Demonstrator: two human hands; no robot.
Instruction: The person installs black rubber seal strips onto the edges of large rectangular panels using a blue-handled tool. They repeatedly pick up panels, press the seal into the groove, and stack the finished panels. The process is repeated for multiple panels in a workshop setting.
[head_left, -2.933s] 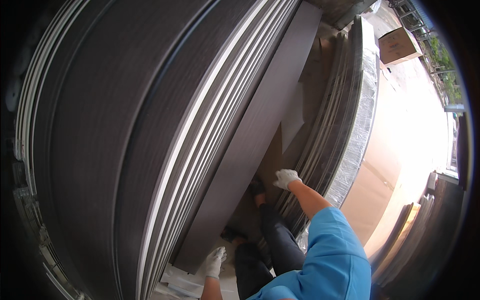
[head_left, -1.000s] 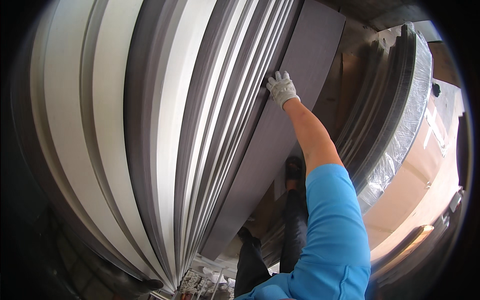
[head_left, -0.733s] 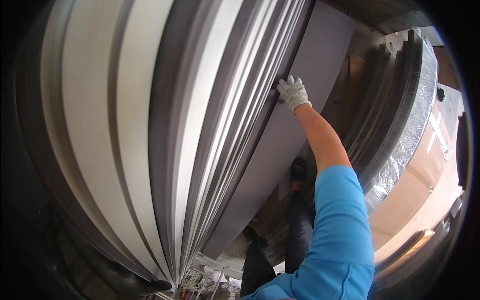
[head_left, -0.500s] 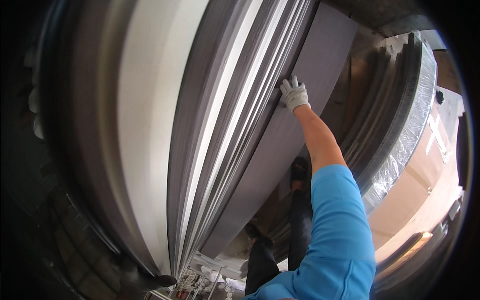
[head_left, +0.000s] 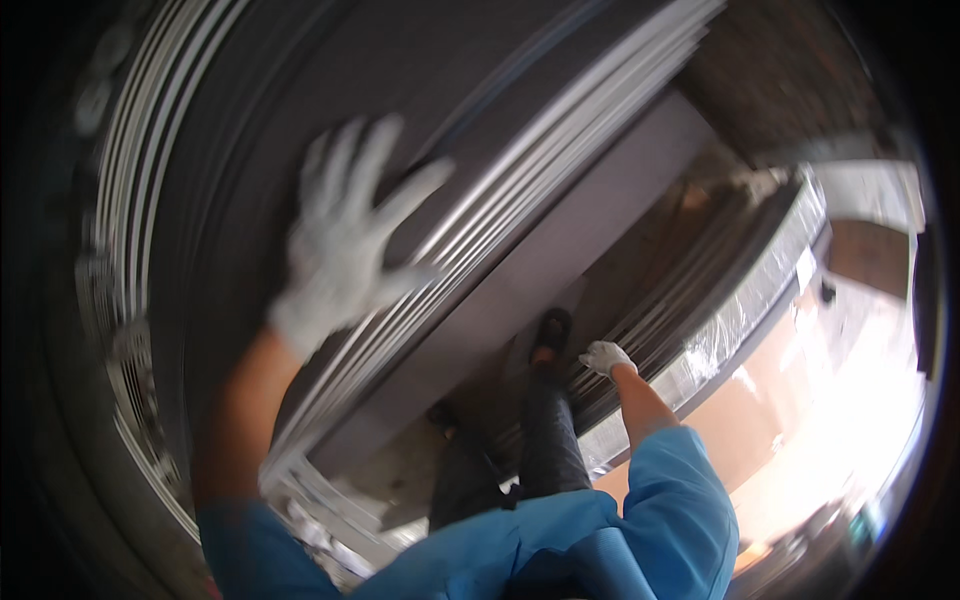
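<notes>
My left hand, in a whitish work glove, is raised at the left with its fingers spread. It is over the broad dark face of a large panel; whether it touches the face I cannot tell. Beside it runs a stack of panels with pale edges. A flat grey board stands along the near side of that stack. My right hand, also gloved, hangs lower with its fingers curled in. Nothing shows in it, and it is close to a second stack of dark panels on the right.
Clear plastic film wraps the right-hand stack. Brown cardboard lies beyond it in bright light. My feet, in dark shoes, stand in the narrow gap between the stacks. A pale metal frame is at the lower left.
My right hand has left the grey board and come down toward the wrapped stack. My left hand has risen into view, fingers spread. A dark panel face now fills the left, where pale edges showed.
</notes>
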